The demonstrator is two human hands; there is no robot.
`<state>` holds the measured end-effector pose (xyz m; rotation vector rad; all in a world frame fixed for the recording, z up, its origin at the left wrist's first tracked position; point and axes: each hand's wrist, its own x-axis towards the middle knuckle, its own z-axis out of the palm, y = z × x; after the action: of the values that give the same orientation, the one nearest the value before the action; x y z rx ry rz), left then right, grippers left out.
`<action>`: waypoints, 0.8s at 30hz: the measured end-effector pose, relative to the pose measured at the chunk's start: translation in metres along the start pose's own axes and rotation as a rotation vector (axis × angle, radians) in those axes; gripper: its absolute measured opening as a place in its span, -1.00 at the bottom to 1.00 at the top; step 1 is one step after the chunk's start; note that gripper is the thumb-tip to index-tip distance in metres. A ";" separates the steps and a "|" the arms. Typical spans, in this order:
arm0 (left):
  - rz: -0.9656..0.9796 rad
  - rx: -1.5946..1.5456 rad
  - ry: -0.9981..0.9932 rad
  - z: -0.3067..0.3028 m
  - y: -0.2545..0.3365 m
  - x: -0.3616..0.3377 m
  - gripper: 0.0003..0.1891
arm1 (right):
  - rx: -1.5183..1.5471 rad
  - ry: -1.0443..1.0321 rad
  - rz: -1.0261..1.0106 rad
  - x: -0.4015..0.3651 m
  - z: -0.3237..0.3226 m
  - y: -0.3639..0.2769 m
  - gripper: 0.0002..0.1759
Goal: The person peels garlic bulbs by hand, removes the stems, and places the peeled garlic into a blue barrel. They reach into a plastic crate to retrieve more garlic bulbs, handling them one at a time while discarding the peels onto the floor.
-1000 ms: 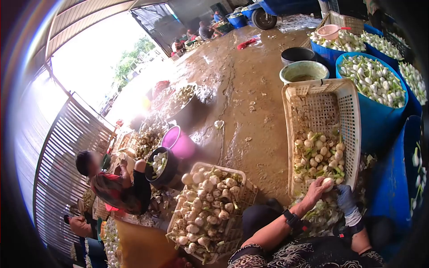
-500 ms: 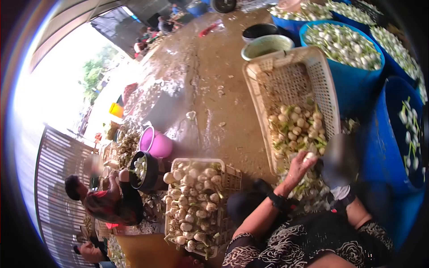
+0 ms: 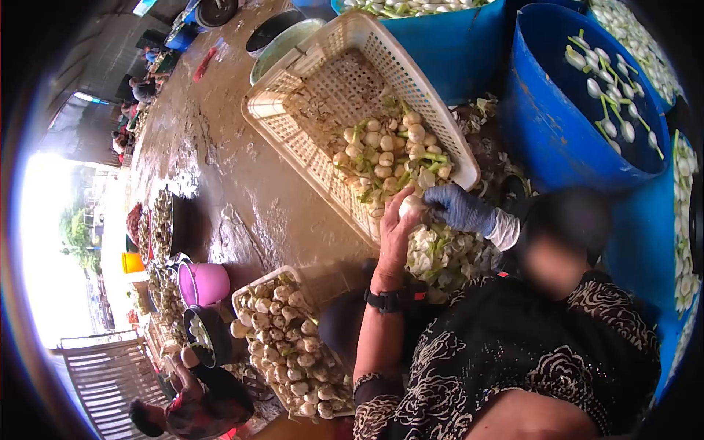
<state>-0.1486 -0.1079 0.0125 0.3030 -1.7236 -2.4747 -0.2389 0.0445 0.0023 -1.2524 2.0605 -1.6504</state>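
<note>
My bare left hand [image 3: 397, 224], with a black watch at the wrist, is closed around a pale onion bulb [image 3: 412, 208]. Touching the bulb's other side is my right hand [image 3: 462, 210] in a blue-grey glove, its fingers bent together; whether a tool is in it is hidden. Both hands are at the near end of a cream plastic crate [image 3: 323, 172], which holds trimmed bulbs [image 3: 386, 152] with short green stems. Below them lies a heap of peeled skins and leaves [image 3: 447, 257].
A blue tub [image 3: 543, 125] with floating bulbs stands at the right. At the lower left are a crate of untrimmed bulbs [image 3: 293, 345], a pink bucket [image 3: 203, 284] and a seated person [image 3: 205, 407]. More people work at the far upper left.
The view has swung to the right, so the crate and tubs sit further left. My gloved right hand, hidden before, now shows at the bulb in my left hand.
</note>
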 end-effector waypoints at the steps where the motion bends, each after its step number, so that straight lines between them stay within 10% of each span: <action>1: 0.002 0.297 0.022 0.000 0.000 0.001 -0.38 | -0.007 -0.041 0.035 0.000 -0.002 0.001 -0.92; 5: -0.058 0.370 0.054 0.009 0.009 -0.003 -0.40 | 0.150 -0.026 0.096 -0.006 0.000 0.015 -0.95; 8: -0.057 0.238 0.094 0.010 0.004 -0.005 -0.45 | -0.440 0.158 -0.392 -0.010 0.003 0.018 -0.92; 10: -0.054 0.138 0.094 0.007 0.001 -0.003 -0.47 | 0.943 0.022 0.602 -0.016 0.004 0.014 -0.89; 11: -0.027 -0.091 0.095 0.007 0.000 -0.003 -0.48 | 1.546 0.080 0.669 -0.015 0.003 0.017 -0.91; 20: -0.079 -0.774 0.084 -0.013 -0.011 -0.004 -0.48 | 1.598 0.112 0.619 -0.019 -0.006 0.044 -0.92; 22: -0.056 -0.842 0.073 -0.017 -0.010 -0.003 -0.51 | -0.062 -0.185 0.356 -0.019 -0.001 0.064 -0.81; 24: -0.049 -0.801 0.189 -0.016 -0.005 0.000 -0.52 | -0.295 -0.332 0.454 -0.023 0.004 0.059 -0.72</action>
<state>-0.1446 -0.1204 0.0028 0.4619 -0.5699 -2.8025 -0.2500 0.0591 -0.0581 -0.9530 2.2086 -0.9044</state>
